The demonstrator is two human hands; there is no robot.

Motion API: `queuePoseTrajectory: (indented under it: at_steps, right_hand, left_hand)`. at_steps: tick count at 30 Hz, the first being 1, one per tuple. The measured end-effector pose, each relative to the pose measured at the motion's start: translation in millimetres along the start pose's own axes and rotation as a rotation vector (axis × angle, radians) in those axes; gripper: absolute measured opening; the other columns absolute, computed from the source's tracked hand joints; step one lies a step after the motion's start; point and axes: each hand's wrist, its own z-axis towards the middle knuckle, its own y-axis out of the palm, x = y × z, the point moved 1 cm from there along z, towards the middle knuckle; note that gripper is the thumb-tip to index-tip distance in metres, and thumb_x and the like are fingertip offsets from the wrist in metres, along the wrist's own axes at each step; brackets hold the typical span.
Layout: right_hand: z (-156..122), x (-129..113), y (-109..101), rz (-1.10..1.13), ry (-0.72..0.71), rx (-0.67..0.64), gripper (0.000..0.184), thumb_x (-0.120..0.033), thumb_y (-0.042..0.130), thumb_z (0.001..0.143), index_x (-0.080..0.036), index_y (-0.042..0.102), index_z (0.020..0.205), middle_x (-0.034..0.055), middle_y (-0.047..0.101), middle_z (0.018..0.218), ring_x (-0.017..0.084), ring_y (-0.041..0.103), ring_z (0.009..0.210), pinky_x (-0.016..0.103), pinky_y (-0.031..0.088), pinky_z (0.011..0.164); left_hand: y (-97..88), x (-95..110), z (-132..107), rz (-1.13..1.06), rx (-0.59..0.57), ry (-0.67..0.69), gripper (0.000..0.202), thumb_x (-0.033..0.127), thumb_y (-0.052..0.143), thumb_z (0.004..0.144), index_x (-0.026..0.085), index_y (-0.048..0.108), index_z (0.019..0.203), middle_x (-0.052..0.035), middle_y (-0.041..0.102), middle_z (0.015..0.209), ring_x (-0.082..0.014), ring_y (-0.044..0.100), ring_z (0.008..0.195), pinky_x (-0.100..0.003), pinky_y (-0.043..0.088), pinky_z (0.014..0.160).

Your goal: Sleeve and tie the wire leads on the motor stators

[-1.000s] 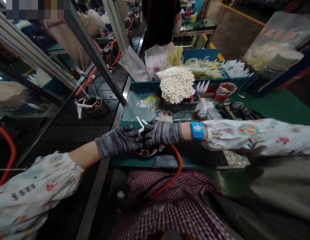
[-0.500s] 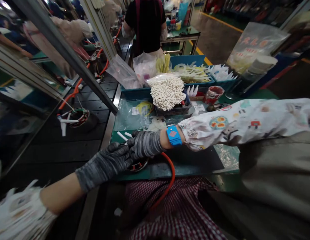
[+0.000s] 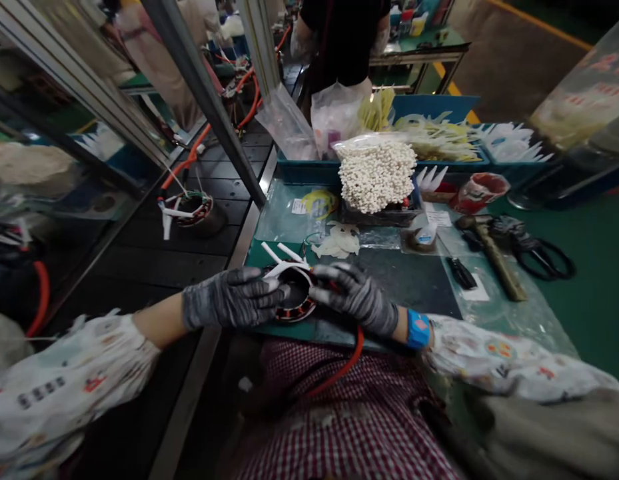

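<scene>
A motor stator (image 3: 295, 313), a dark ring with copper-red windings and white sleeved leads, sits at the near edge of the green bench. My left hand (image 3: 234, 297), in a grey striped glove, grips its left side with fairly straight fingers over the rim. On the other side my right hand (image 3: 358, 297), gloved alike and wearing a blue wrist strap (image 3: 418, 329), has its fingers bent against the ring. An orange-red cable (image 3: 350, 360) hangs from beneath the right hand towards my lap. Some fingertips are hard to make out. Thin whitish cut pieces (image 3: 338, 241) lie just behind the stator.
A bundle of white-tipped sticks (image 3: 376, 175) stands in a dark tray, with blue bins (image 3: 309, 171) behind. At right lie a hammer (image 3: 496, 257), scissors (image 3: 544, 257) and a screwdriver (image 3: 462, 272). A metal post (image 3: 209, 100) and conveyor with another stator (image 3: 202, 217) are left. A co-worker (image 3: 342, 47) stands ahead.
My hands, overlapping before, have parted to either side of the stator, the right one moving right. The ring's opening now shows. The view has shifted, bringing the tools at right into sight.
</scene>
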Motion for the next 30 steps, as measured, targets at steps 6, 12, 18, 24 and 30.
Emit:
queuePoseTrajectory:
  at_steps: [6, 12, 18, 24, 30]
  right_hand:
    - [-41.9, -38.9, -15.8, 0.511, 0.668, 0.082, 0.044, -0.030, 0.057, 0.109, -0.031, 0.054, 0.152, 0.0078, 0.074, 0.137, 0.024, 0.075, 0.122, 0.045, 0.064, 0.107]
    - [15.5, 3.9, -83.2, 0.203, 0.409, 0.040, 0.026, -0.031, 0.063, 0.106, -0.026, 0.076, 0.128, 0.0063, 0.083, 0.117, 0.025, 0.080, 0.106, 0.041, 0.067, 0.097]
    - [24.7, 30.6, -62.9, -0.205, 0.248, 0.222, 0.027, -0.027, 0.061, 0.105, -0.024, 0.075, 0.129, 0.0111, 0.081, 0.115, 0.029, 0.077, 0.105, 0.048, 0.066, 0.093]
    - [-21.3, -16.2, -5.3, -0.057, 0.256, 0.076, 0.086, -0.051, 0.077, 0.096, -0.026, 0.038, 0.168, 0.0172, 0.074, 0.135, 0.038, 0.073, 0.121, 0.058, 0.064, 0.100]
    - [-37.5, -34.6, 17.7, 0.281, 0.574, 0.270, 0.052, -0.031, 0.071, 0.100, -0.027, 0.059, 0.150, 0.0111, 0.079, 0.126, 0.028, 0.079, 0.104, 0.047, 0.066, 0.094]
  left_hand:
    - [-25.1, 3.2, 62.1, -0.068, 0.009, -0.257, 0.079, 0.081, 0.069, 0.086, 0.033, 0.064, 0.148, -0.0076, 0.073, 0.144, -0.0363, 0.058, 0.138, -0.055, 0.023, 0.129]
    - [-8.2, -5.7, 116.3, -0.300, -0.112, -0.403, 0.034, 0.044, 0.074, 0.095, 0.019, 0.076, 0.117, -0.0099, 0.080, 0.107, -0.0317, 0.072, 0.111, -0.060, 0.031, 0.127]
    - [12.9, -28.4, 115.1, -0.943, -0.047, -0.431, 0.042, 0.051, 0.069, 0.093, 0.016, 0.070, 0.116, -0.0063, 0.077, 0.105, -0.0227, 0.070, 0.097, -0.035, 0.058, 0.089]
    - [11.9, -30.8, 111.7, -1.340, -0.080, -0.463, 0.046, 0.051, 0.083, 0.082, 0.015, 0.073, 0.109, -0.0059, 0.075, 0.102, -0.0223, 0.070, 0.094, -0.036, 0.059, 0.085]
    - [9.9, -30.1, 110.5, -1.447, -0.102, -0.465, 0.046, 0.048, 0.085, 0.082, 0.016, 0.074, 0.113, -0.0074, 0.078, 0.104, -0.0228, 0.072, 0.095, -0.038, 0.061, 0.087]
